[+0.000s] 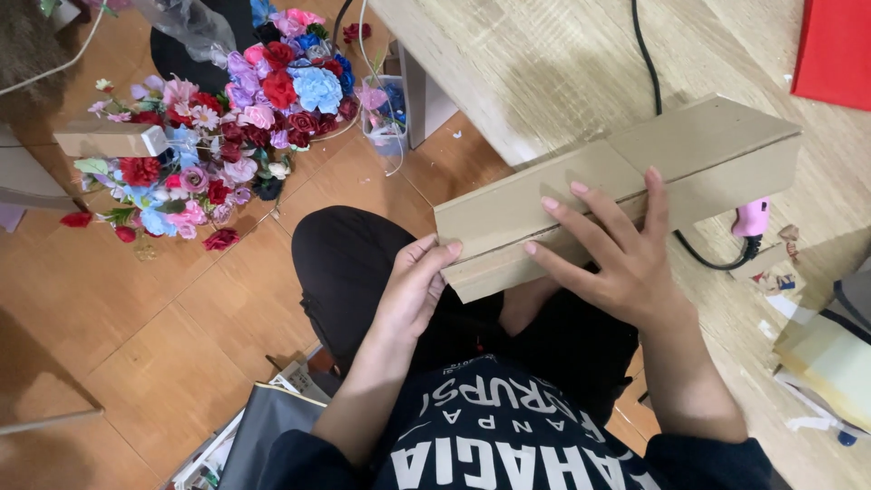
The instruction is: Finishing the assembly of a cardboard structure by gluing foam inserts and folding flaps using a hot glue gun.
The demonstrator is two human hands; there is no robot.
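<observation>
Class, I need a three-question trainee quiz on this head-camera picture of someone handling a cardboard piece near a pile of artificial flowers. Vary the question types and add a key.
1. True or false: both hands touch the folded cardboard piece.
2. Which lies on the floor to the person's left? A) artificial flowers B) a red toolbox C) a bicycle
3. Fill in: the pink tool lies on the wooden table, partly hidden behind the ____.

Key:
1. True: the left hand grips the near end and the right hand lies spread over the middle.
2. A, the artificial flowers.
3. cardboard
</observation>
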